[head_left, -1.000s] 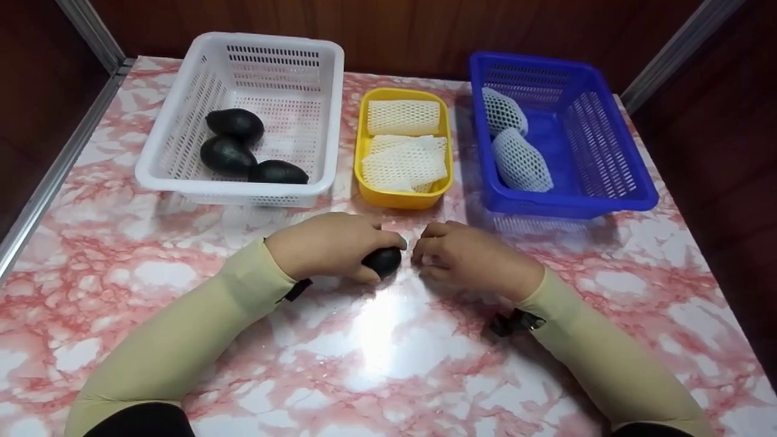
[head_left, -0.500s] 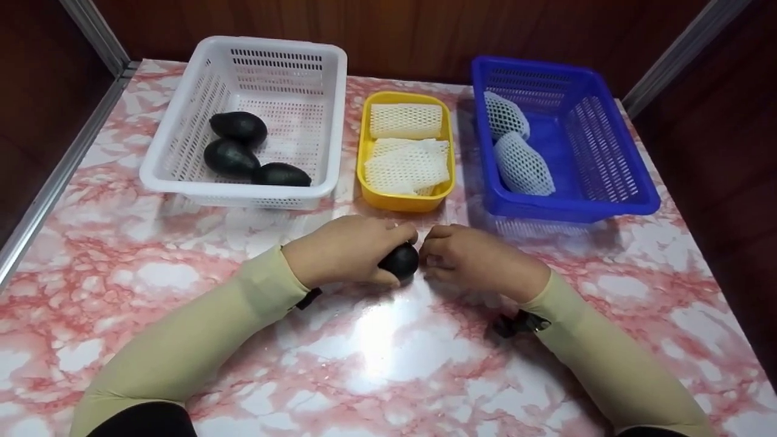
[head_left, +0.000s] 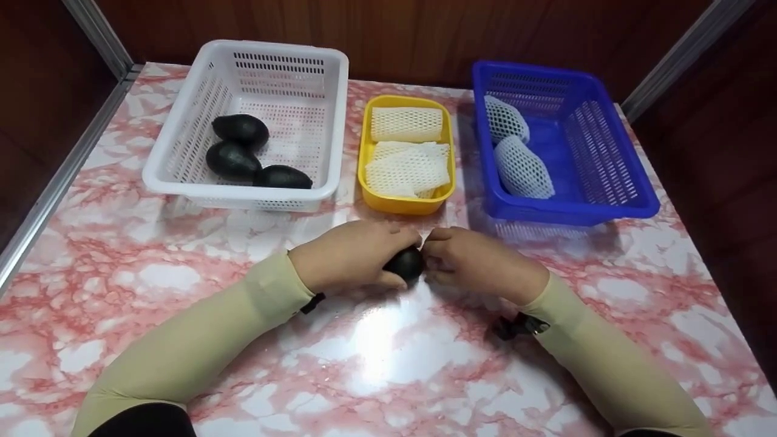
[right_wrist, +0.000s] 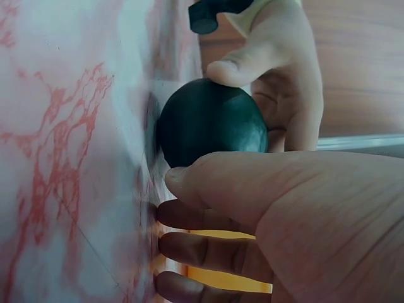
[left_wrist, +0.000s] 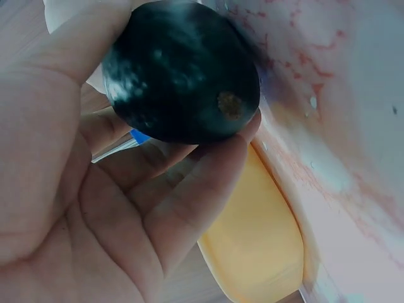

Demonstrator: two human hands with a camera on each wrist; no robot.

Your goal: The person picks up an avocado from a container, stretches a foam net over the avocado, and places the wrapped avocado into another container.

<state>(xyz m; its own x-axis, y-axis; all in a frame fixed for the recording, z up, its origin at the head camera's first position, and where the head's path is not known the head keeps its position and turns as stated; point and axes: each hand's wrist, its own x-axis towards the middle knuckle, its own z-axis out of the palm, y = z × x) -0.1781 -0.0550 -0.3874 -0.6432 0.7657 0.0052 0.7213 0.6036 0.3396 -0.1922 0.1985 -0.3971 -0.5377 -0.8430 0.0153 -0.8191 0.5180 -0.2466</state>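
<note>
A dark, near-black avocado (head_left: 405,263) sits low at the tabletop, and my left hand (head_left: 355,255) grips it between thumb and fingers. In the left wrist view the avocado (left_wrist: 183,72) turns its brown stem scar towards the camera. Right beside its free end lies my right hand (head_left: 482,262), fingers loosely bent. From the right wrist I see that hand's thumb (right_wrist: 208,180) in front of the avocado (right_wrist: 211,123), its fingertips by the table and nothing visible between them. Whether it touches the fruit I cannot tell.
Three more avocados lie in a white basket (head_left: 337,121) at the back left. A yellow container (head_left: 403,206) holds white foam net sleeves (head_left: 407,124). Inside the blue basket (head_left: 576,212) at the right are two net-wrapped fruits (head_left: 523,167). Dark walls surround the marbled table (head_left: 388,388).
My left hand has slid a little to the right with the avocado, closing the gap to the right hand. The right hand has barely moved.
</note>
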